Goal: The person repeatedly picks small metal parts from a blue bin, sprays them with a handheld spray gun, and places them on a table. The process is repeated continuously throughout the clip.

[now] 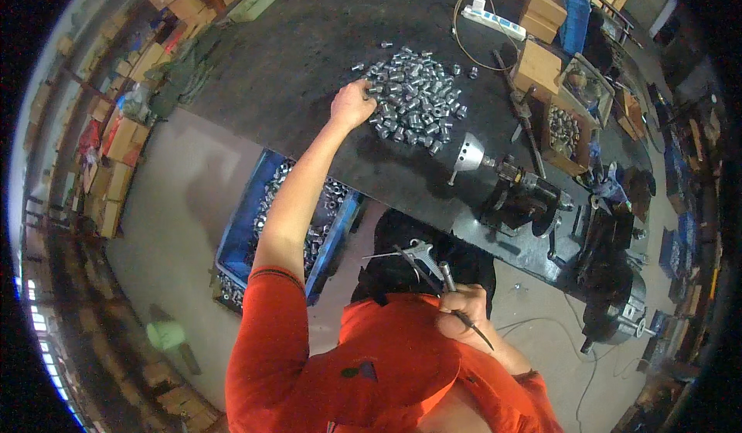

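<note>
A heap of small shiny metal fittings (417, 97) lies on the dark worktable. At its left edge is my left hand (354, 104), arm stretched out, its fingers curled closed on a metal fitting (371, 93) partly hidden by them. Close to my body, my right hand (462, 307) is wrapped round the lower part of a silver air blow gun (423, 257). The gun's thin nozzle points left, and a dark hose end shows below my fist.
Under my left forearm stands a blue crate (246, 216) of metal parts. To the right, a bench fixture with a silver cone-shaped head (468, 156) is mounted near the table edge. Beyond are cardboard boxes (539, 68), a box of parts (563, 133) and a white power strip (495, 22).
</note>
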A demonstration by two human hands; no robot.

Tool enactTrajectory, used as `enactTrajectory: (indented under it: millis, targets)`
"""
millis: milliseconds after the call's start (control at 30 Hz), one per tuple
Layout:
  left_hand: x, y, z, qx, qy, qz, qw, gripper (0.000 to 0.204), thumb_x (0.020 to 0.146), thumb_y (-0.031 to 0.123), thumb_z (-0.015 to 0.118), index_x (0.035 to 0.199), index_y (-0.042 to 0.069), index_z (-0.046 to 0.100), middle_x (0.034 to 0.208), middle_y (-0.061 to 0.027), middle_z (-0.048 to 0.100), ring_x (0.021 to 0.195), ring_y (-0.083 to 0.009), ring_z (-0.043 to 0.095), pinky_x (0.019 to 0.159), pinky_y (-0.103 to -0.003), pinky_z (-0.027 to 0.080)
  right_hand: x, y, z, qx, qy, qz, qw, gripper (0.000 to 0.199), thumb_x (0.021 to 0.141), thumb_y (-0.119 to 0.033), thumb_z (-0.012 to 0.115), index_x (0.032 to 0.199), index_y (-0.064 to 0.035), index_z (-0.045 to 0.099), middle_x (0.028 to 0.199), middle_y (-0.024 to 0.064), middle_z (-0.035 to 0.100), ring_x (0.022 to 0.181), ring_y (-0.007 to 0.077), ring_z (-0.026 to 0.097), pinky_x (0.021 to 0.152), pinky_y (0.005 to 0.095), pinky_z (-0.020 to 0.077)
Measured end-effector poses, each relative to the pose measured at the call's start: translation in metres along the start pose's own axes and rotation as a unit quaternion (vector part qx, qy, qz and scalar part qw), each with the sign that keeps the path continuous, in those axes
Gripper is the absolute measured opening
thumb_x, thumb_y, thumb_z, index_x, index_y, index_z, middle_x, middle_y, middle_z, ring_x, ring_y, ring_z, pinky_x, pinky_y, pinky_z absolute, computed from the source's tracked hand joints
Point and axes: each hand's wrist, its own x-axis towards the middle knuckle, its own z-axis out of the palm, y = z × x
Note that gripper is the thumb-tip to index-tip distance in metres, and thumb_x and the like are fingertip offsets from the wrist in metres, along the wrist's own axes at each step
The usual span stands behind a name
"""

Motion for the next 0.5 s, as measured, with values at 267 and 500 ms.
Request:
enactTrajectory:
  millis: [267, 500]
  targets:
    - [-0.096, -0.054, -0.065, -0.124, 0.07, -0.015, 0.99, 0.025, 0.079, 0.017, 0.061, 0.099, 0.002, 0.062, 0.081, -0.0146, 0.067, 0.07, -0.0224, 0.065, 0.062, -0.031, 0.049, 0.0, 0.005, 0.002, 0.011, -0.013, 0.036, 0.999, 0.015, 0.054, -0.002, 0.058, 0.053, -0.0074, 0.044, 0.05, 0.0075, 0.04, 0.043, 0.0252, 0.044, 0.04, 0.0339, 0.0317]
    - [-0.236, -0.256, -0.037, -0.099, 0.027, -0.21, 0.972, 0.033, 0.067, 0.006, 0.058, 0.099, 0.002, 0.062, 0.067, -0.0151, 0.063, 0.058, -0.017, 0.062, 0.058, -0.03, 0.048, 0.014, 0.005, 0.011, 0.035, -0.029, 0.02, 0.999, 0.016, 0.053, -0.001, 0.058, 0.053, -0.0078, 0.043, 0.049, 0.0075, 0.039, 0.041, 0.0262, 0.044, 0.039, 0.0345, 0.0307]
